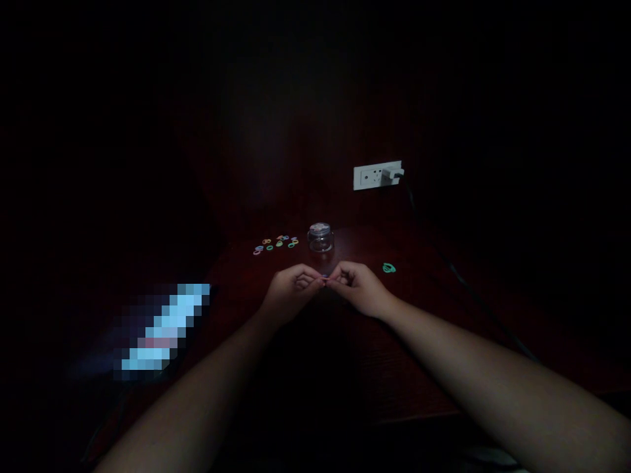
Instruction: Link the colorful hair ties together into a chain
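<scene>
Above the dark red table point(389, 348), my left hand point(290, 292) and my right hand point(359, 289) meet at the fingertips. Both are closed in a pinch on a small pinkish hair tie point(325, 280), mostly covered by the fingers. Just beyond them stands a clear lidded jar point(321, 240). Several coloured hair ties point(279, 244) lie spread out to the left of the jar. To the right of my right hand rests a green loop or small bundle of loops point(389, 268); I cannot make out which.
A bright, pixelated screen point(167, 328) lies at the left. On the back wall is a white socket panel point(378, 175) with a plug in it. From there a dark cable point(461, 279) runs down the right side. The surroundings are very dark.
</scene>
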Tool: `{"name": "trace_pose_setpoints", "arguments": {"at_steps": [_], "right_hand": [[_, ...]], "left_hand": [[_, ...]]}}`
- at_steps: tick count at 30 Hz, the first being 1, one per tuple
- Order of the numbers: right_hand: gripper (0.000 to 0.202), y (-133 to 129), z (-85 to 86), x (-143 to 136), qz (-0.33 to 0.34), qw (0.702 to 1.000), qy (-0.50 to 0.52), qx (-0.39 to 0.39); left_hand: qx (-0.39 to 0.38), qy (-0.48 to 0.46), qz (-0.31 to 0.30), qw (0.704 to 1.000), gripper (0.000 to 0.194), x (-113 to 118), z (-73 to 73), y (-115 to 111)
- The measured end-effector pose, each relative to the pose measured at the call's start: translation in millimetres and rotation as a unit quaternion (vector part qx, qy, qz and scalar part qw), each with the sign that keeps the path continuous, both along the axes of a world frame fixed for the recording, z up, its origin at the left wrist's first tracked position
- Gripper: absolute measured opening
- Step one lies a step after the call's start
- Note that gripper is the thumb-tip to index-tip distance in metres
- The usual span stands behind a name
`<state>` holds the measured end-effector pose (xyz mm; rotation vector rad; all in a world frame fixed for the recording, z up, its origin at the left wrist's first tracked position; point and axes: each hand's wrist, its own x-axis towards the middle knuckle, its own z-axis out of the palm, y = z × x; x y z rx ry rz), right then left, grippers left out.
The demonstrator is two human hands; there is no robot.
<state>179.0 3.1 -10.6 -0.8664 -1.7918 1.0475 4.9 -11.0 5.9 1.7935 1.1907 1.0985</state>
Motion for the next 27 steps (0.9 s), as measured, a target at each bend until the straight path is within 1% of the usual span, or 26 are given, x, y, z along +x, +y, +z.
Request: {"name": "trace_pose_setpoints", "arguments": {"at_steps": [7, 10, 13, 17, 25, 27], "right_hand": [[0.025, -1.5, 2.3, -1.3, 0.011, 1.0, -0.02, -0.004], [0.024, -1.8, 1.8, -1.4, 0.009, 1.0, -0.027, -0.001], [0.023, -2.6, 1.1, -1.7, 0.013, 0.999, -0.047, 0.021], [0.02, -3.4, 0.3, -1.3, 0.042, 0.997, -0.059, 0.033], [0.02, -8.8, 9.1, -0.6, 0.052, 0.997, -0.053, -0.012], [0.019, -9.0, 9.0, -0.8, 0.049, 0.997, -0.059, -0.009]], "left_hand": [[0.025, 0.021, 0.027, 0.999, 0.018, 0.3, -1.0, 5.0], [0.015, 0.026, -0.002, 1.0, 0.018, -0.2, -1.2, 5.1], [0.005, 0.028, -0.03, 0.999, 0.018, -1.5, -1.3, 4.2], [0.007, 0.035, -0.035, 0.999, 0.018, -2.0, -0.2, 2.3], [0.065, 0.051, -0.007, 0.997, 0.016, 1.4, 2.6, 0.6], [0.076, 0.053, -0.011, 0.996, 0.015, 1.6, 3.1, 0.1]]}}
